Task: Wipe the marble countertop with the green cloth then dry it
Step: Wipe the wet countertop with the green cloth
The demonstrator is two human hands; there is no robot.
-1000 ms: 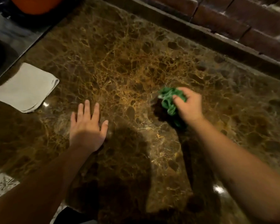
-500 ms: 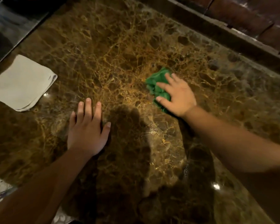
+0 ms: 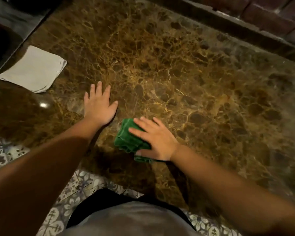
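Head view: green cloth (image 3: 129, 140) lies under the flat, open right grip (image 3: 154, 139) (fingers spread).

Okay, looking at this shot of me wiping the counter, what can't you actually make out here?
Head view only:
- Green cloth: part hidden beneath the right hand.
- Marble countertop: wet or dry, unclear; dim light, glare.
- Countertop under the flat left hand: covered.
- White cloth: fold count too small to tell.
- Dark top-left corner: unreadable.
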